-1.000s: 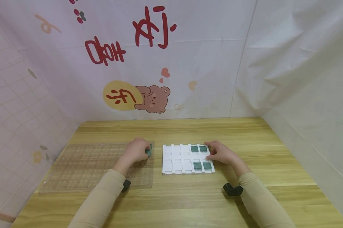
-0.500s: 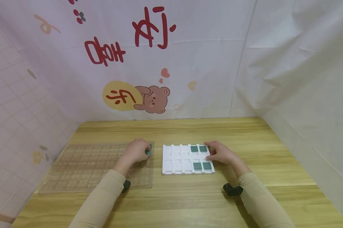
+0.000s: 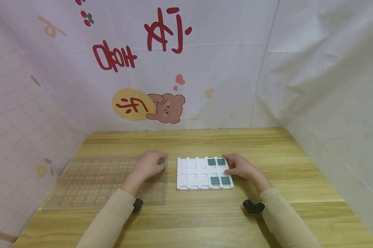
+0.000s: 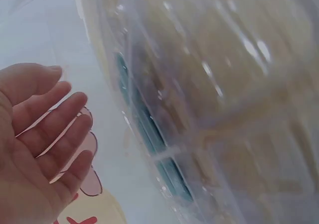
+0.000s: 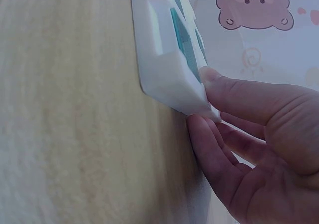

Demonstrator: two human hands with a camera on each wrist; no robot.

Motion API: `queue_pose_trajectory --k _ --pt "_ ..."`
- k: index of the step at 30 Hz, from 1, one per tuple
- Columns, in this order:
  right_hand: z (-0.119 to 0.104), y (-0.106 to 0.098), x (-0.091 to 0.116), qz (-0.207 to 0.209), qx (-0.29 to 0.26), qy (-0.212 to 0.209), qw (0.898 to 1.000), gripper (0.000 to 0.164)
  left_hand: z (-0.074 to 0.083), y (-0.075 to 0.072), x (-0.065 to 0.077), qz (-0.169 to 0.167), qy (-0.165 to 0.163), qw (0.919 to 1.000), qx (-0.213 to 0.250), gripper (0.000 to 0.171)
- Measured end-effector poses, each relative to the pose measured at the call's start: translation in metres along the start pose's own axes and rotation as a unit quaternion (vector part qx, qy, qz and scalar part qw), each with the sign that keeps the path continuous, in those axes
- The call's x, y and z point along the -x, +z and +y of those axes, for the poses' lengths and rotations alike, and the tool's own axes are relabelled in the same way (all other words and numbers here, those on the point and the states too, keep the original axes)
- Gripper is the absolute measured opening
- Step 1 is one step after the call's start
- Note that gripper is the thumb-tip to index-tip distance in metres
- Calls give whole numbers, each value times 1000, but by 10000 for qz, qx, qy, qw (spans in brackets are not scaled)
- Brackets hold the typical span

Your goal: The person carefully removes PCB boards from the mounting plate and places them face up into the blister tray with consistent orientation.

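My left hand (image 3: 147,165) is over the right end of a clear plastic tray (image 3: 90,182). Small green circuit boards (image 4: 154,134) sit on edge in the tray's end pocket, just beyond those fingers. In the left wrist view the fingers are loosely bent, with nothing between them. On the right, my right hand (image 3: 243,167) holds the right end of a white compartment tray (image 3: 202,170), its thumb (image 5: 239,97) at the top edge and its fingers against the side. Green square boards (image 3: 215,180) lie in the white tray's two right-hand columns; pockets further left are bare.
Both trays lie on a wood-grain table (image 3: 199,220), with a narrow strip of tabletop between them. A white printed cloth (image 3: 223,62) hangs behind the table and along both sides. Each wrist carries a black device (image 3: 253,206).
The left hand has shifted slightly at the clear tray's end, and the green board beside its fingertips shows differently. My right hand and the white tray have stayed in place.
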State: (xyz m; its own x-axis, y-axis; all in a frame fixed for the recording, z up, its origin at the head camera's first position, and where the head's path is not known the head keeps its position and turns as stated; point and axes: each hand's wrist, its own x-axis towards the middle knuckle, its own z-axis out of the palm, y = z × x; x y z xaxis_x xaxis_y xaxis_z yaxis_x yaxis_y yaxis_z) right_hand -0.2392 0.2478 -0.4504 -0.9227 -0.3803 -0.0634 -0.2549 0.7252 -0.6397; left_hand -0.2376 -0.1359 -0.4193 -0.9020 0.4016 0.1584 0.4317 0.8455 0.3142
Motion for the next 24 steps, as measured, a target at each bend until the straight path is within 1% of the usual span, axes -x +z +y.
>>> queue_pose_trajectory --k 2,7,12,17,21,24 --pt "0 0 0 2 -10 -19 10000 71 4 -1 1 166 31 9998 53 27" --pt "1 0 0 -2 36 -88 10000 70 18 -4 5 531 78 9985 -51 28" --pt "1 0 0 -4 55 -107 9999 70 33 -9 9 1050 450 9932 -241 26" --pt "2 -1 0 -11 52 -105 9999 70 46 -12 11 1635 1066 9795 -506 24" --pt "2 0 0 -11 73 -115 9999 70 55 -14 13 2029 1516 9646 -739 23" --pt "3 0 -1 -12 99 -133 9999 70 60 -13 14 2254 1816 9539 -793 24"
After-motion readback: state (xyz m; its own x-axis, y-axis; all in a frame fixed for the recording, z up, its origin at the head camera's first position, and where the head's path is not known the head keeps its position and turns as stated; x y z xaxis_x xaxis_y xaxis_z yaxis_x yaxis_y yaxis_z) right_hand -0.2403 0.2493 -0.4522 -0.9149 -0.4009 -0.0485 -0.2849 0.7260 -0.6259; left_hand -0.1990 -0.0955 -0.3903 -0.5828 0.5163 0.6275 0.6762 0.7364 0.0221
